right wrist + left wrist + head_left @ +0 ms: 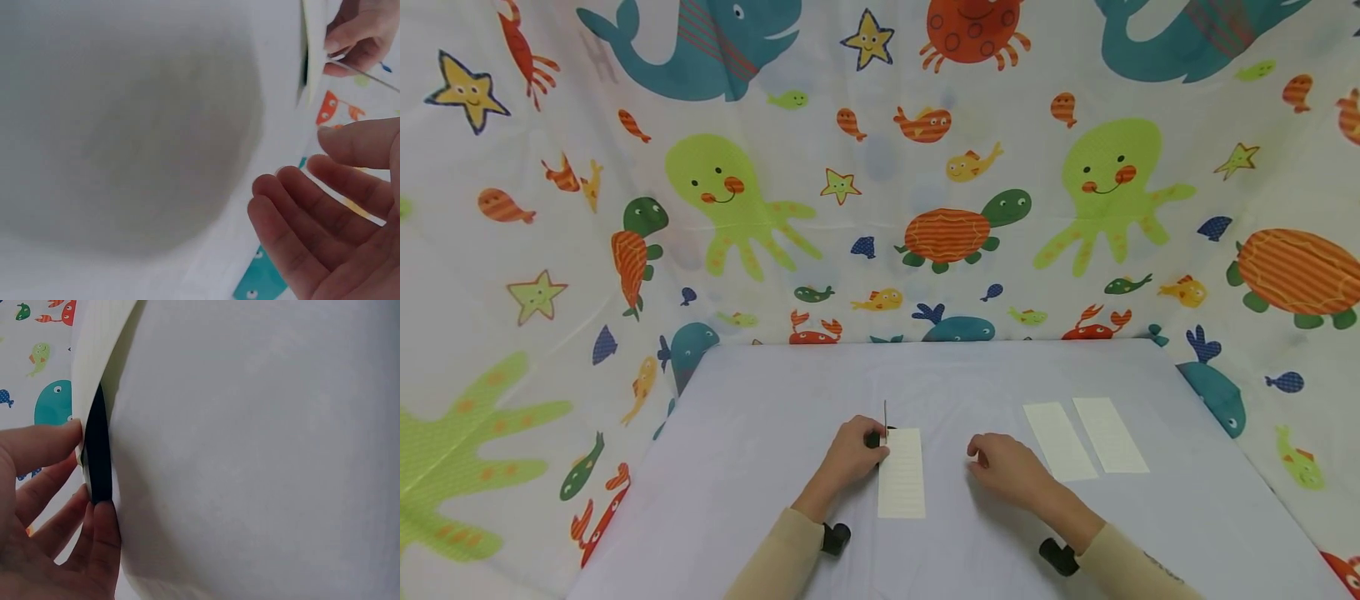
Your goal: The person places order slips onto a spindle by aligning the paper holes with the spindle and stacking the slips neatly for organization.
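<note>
Lined slip's (902, 477) looking like plain matt paper, thin blade's (885, 413) reading as metal, black handle's (99, 450) passing for smooth plastic. Table cover's (775, 400) showing as matt cloth, and that printed backdrop's (880, 204) looking like smooth fabric too.

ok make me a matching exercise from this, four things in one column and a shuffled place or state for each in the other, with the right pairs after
1. left hand
2. right hand
3. paired paper strips
4. backdrop

A. printed with sea creatures
B. side by side, on the tabletop's right
C. holding the lone paper strip at its left edge
D. gripping nothing

Pairs: 1-C, 2-D, 3-B, 4-A
</note>
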Available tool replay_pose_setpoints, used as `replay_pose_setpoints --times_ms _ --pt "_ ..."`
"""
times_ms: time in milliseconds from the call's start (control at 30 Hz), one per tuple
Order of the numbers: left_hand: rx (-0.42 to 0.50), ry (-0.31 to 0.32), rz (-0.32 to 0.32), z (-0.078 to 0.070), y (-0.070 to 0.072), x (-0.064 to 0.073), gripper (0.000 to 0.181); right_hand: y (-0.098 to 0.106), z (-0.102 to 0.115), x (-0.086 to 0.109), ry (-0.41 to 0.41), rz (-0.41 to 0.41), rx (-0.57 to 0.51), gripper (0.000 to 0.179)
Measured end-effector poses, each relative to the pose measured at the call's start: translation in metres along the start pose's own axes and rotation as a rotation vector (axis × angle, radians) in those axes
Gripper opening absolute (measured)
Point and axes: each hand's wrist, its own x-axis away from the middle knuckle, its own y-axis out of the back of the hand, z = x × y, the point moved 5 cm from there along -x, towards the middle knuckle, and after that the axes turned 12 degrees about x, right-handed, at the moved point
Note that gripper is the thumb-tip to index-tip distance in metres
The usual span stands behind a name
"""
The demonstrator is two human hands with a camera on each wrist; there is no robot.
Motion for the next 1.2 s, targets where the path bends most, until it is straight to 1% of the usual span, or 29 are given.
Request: replay_pose_setpoints --times_ms 233,400,600,733,833,1200 --pt "-0.004 0.005 -0.002 0.0 0.0 0.0 0.018 0.004 -0.019 0.005 0.05 0.01 0.161 0.009" --pt "0.007 0.001 -0.005 0.0 -0.001 0.0 0.017 0.008 -0.032 0.008 0.086 0.008 0.224 0.014" --pt "0.008 -0.001 0.001 0.0 0.0 0.0 0.018 0.016 -0.049 0.012 0.092 -0.011 0.242 0.017" --pt "0.011 -0.011 0.0 -0.001 0.001 0.0 0.018 0.021 -0.062 0.014 0.102 -0.047 0.258 0.017" --pt "0.013 -0.015 0.0 -0.001 0.001 0.0 0.018 0.023 -0.074 0.015 0.098 -0.059 0.276 0.019" --pt "0.012 -0.015 0.004 0.002 0.0 -0.001 0.018 0.027 -0.112 0.015 0.048 -0.04 0.305 0.028"
